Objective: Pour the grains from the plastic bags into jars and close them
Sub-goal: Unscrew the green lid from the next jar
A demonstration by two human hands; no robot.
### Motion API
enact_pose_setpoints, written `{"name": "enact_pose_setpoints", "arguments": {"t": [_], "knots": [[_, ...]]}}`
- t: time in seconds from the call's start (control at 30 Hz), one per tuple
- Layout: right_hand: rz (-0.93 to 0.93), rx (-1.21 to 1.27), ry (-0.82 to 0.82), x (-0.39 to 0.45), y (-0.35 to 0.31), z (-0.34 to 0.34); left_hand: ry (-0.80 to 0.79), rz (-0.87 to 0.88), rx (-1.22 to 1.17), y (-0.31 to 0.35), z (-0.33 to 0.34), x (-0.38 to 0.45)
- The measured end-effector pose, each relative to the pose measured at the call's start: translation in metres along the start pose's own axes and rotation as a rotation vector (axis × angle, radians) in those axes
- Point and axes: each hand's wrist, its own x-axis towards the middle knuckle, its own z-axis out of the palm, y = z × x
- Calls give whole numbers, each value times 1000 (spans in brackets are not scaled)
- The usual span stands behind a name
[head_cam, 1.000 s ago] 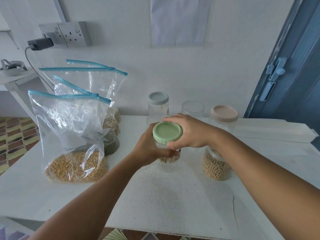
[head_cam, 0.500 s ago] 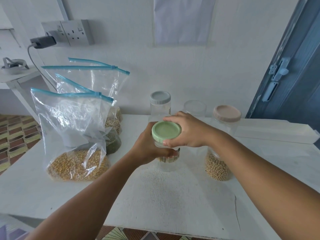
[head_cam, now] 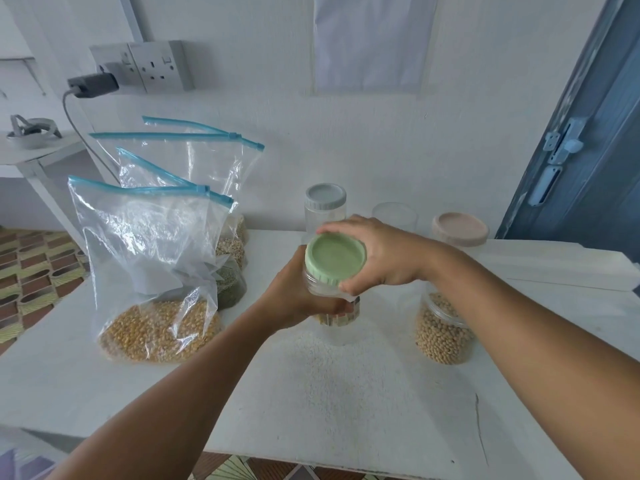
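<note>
Count on the desk (head_cam: 381, 393):
Jars, four: green-lidded jar (head_cam: 334, 271), grey-lidded jar (head_cam: 325, 206), lidless jar (head_cam: 394, 216), tan-lidded jar (head_cam: 445, 327).
Lids, three: green, grey, tan.
Plastic bags with blue zip strips: three plainly seen: front bag (head_cam: 149, 271), middle bag (head_cam: 221, 237), back bag (head_cam: 194, 157); a darker heap behind the front one may be a fourth.
Hands, two.

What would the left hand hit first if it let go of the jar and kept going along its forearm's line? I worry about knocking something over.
Probably the grey-lidded jar, standing just past the left hand and the green-lidded jar it grips; depth is uncertain.
</note>
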Motion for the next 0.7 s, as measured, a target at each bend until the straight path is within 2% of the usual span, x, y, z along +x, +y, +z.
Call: {"name": "enact_pose_setpoints", "arguments": {"t": [0.17,0.4,0.5,0.7], "knots": [[-3,213,129,-6,2,-7,57,-39,104,-10,-27,-9],[174,613,412,-26,36,75,101,-14,81,-12,-30,-11],[266,649,387,-30,47,104,96,-13,75,-12,-29,-10],[412,459,273,-38,70,136,84,-23,82,-14,-30,-9]]}}
